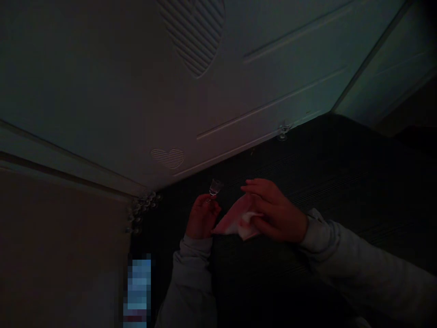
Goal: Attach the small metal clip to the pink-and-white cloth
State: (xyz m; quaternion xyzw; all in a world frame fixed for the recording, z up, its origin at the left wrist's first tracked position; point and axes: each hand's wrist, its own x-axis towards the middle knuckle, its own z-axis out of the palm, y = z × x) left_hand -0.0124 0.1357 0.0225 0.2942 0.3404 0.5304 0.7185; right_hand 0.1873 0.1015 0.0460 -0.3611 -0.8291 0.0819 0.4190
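My left hand (202,217) is closed around the lower part of a small clear stemmed glass (216,187), whose bowl tilts up above my fingers. To its right, my right hand (278,212) grips a pink and white cloth (239,214) between thumb and fingers. One corner of the cloth hangs down toward my left wrist. Cloth and glass are apart. Dim light hides the finer details of the fingers and of the glass stem.
Several small glasses (143,207) stand clustered at the left corner of the dark table (327,182). More glassware (283,131) sits by the far edge, against a pale panel (239,100) with embossed hearts. A blurred bright rectangle (139,282) lies at lower left.
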